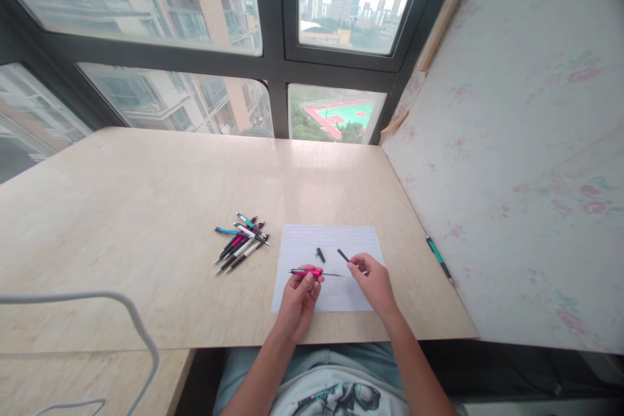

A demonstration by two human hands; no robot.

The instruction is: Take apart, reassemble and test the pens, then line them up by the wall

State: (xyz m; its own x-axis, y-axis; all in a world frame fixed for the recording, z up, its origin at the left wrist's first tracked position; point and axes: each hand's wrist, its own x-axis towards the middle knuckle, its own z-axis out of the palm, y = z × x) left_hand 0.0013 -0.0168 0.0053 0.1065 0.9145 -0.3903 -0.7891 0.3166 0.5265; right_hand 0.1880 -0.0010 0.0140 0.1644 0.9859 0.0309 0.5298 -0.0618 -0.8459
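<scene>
My left hand pinches a pink pen that lies level over a white sheet of paper, its thin refill tip pointing right. My right hand is closed in a pinch on a small black pen part just right of that tip. Another small black piece lies loose on the paper above the pen. A pile of several pens in pink, blue, teal, black and white lies on the table to the left of the paper.
The pale wooden table runs to a window at the back. A floral-papered wall stands on the right, with a teal pen lying at its foot. A white wire frame juts in at the lower left.
</scene>
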